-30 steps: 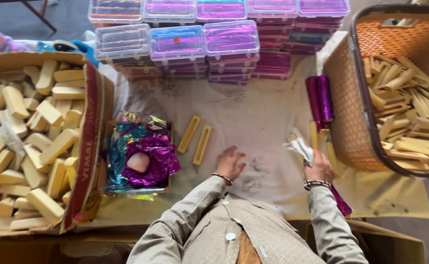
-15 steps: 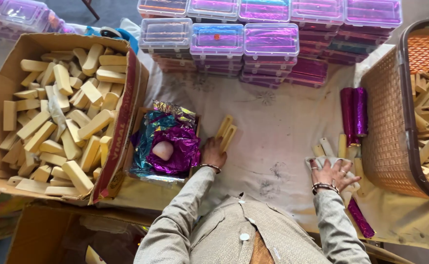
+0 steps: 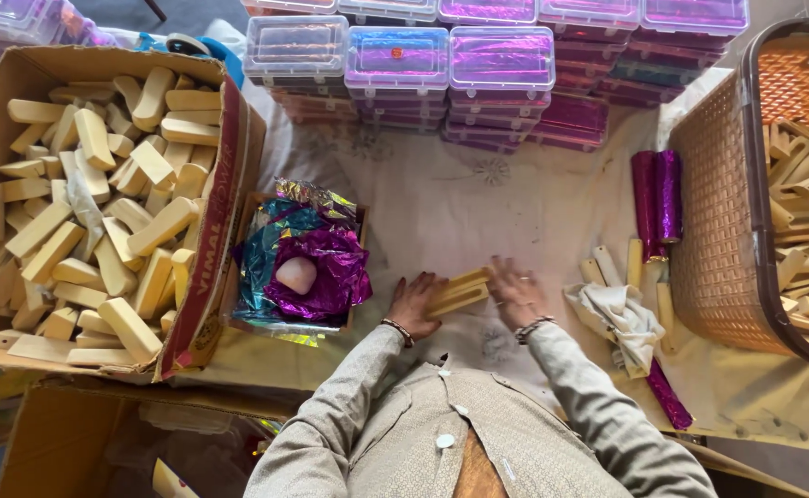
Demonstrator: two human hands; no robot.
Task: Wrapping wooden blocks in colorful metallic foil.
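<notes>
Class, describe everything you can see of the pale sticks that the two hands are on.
The pale sticks are two flat, cream-yellow bars, looking like wood or wax, plain and unwrapped. They lie side by side, touching, slanted up to the right on the white cloth. The left hand holds their lower-left end; the right hand rests on their upper-right end.

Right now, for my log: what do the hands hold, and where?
Both hands, left hand and right hand, hold two pale wooden sticks, one hand at each end.
</notes>
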